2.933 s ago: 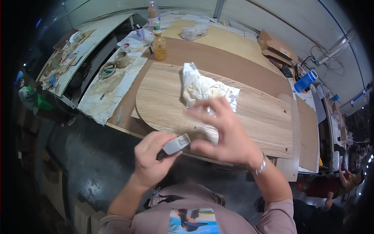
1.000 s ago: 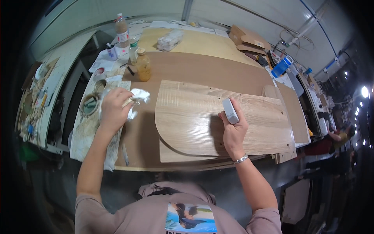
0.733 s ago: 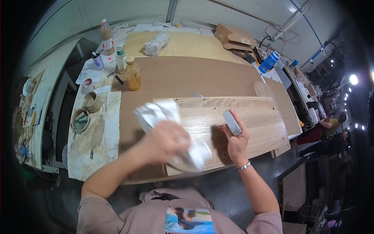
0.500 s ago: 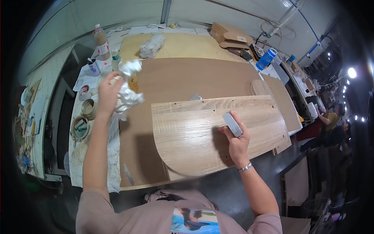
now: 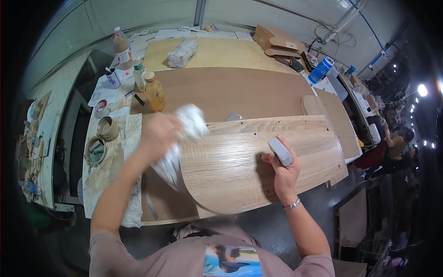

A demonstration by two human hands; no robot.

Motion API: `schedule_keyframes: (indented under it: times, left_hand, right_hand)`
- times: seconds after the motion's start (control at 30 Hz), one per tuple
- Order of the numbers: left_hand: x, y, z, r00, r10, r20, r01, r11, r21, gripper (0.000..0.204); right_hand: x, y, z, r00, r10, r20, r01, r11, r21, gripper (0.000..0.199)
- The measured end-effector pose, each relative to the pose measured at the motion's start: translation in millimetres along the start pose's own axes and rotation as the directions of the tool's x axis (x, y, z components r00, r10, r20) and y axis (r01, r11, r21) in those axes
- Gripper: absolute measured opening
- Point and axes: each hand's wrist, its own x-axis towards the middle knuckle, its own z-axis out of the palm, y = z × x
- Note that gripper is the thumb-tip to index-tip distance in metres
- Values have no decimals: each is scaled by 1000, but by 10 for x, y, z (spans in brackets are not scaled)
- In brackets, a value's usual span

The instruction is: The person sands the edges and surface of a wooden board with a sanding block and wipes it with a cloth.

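Observation:
A wood-grain panel (image 5: 226, 157) with a rounded near-left corner and small dark holes along its edges lies on the brown board (image 5: 212, 90). My left hand (image 5: 159, 138), blurred by motion, is closed on a crumpled white cloth (image 5: 191, 122) beside the panel's left end. Part of the cloth hangs below the hand. My right hand (image 5: 287, 177) grips a small grey block (image 5: 280, 151) between thumb and fingers, over the right half of the panel. The block casts a shadow on the wood; whether it touches the surface I cannot tell.
Left of the board stand an amber-coloured bottle (image 5: 155, 94), a tall clear bottle (image 5: 122, 48), a white bottle (image 5: 112, 78) and round tubs (image 5: 95, 151). A wrapped block (image 5: 182, 53), a cardboard box (image 5: 277, 39) and a blue water bottle (image 5: 321, 70) sit farther back. People (image 5: 398, 147) are at far right.
My left hand has moved right and toward me with the cloth, from beside the amber bottle to the panel's left end. The right hand keeps hold of the block, nearly in place.

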Motion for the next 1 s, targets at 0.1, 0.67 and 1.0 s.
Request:
schedule_keyframes:
  times: [0.1,0.67,1.0]
  left_hand:
    - [173,-115,-319,866,-472,-163,468,881,-66,15]
    - [529,35,-260,750,-652,-108,528,690,-495,28]
    - [196,716,93,993,7,116,-13,999,44,47]
  right_hand:
    - [59,36,15,1000,-8,-15,8,1000,26,48]
    - [42,77,-27,994,10,-105,-1,996,84,43]
    - [30,10,9,992,76,-98,-47,961,271,52]
